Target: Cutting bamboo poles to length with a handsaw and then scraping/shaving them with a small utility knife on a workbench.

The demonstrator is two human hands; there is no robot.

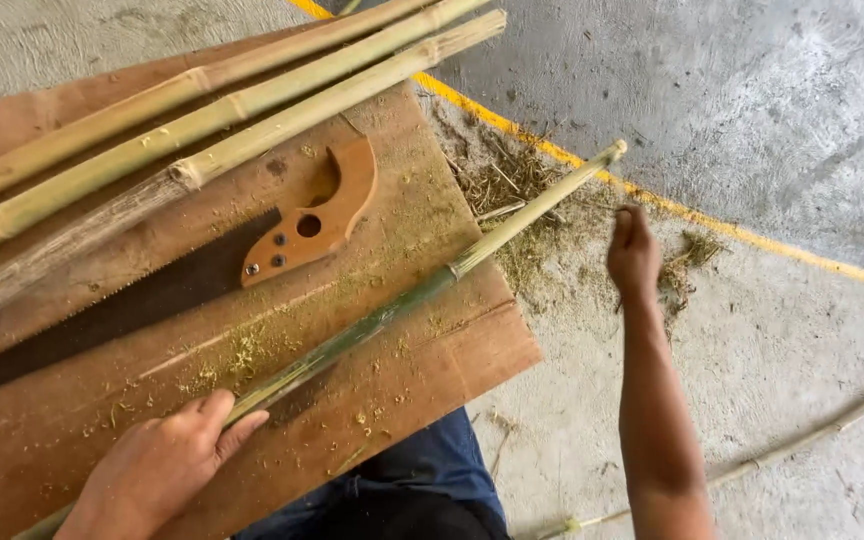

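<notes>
One stick in hand: a thin bamboo stick [422, 295], green along its lower half and pale toward the tip, lies diagonally across the board from 7 o'clock to 1 o'clock; its pale end juts past the board edge over the floor.
Left hand: the left hand [157, 465], at 7 o'clock in the frame, rests palm-down on the lower part of the stick, fingers loosely curled over it and pressing it to the board; not a full fist.
Right hand: the right hand [634, 250], at 3 o'clock from the stick's middle, is stretched out over the floor with fingers bent downward; it holds nothing visible and stays clear of the stick's tip.
Board: a brown wooden board [452, 350] bears the stick; it is dusted with yellow-green shavings.
Saw: a hand saw with a dark blade and a brown wooden handle [314, 215] lies flat on the board, at 11 o'clock from the stick's middle, apart from it.
Thick poles: three thicker bamboo poles [252, 95] lie side by side at 11 o'clock, beyond the saw, the nearest one crossing the blade.
Floor: grey concrete floor [752, 90] with a yellow painted line [712, 228] running from 12 to 3 o'clock; loose fibre scraps [502, 180] lie just off the board.
Spare stick: another thin stick [802, 440] lies on the floor at 4 o'clock.
</notes>
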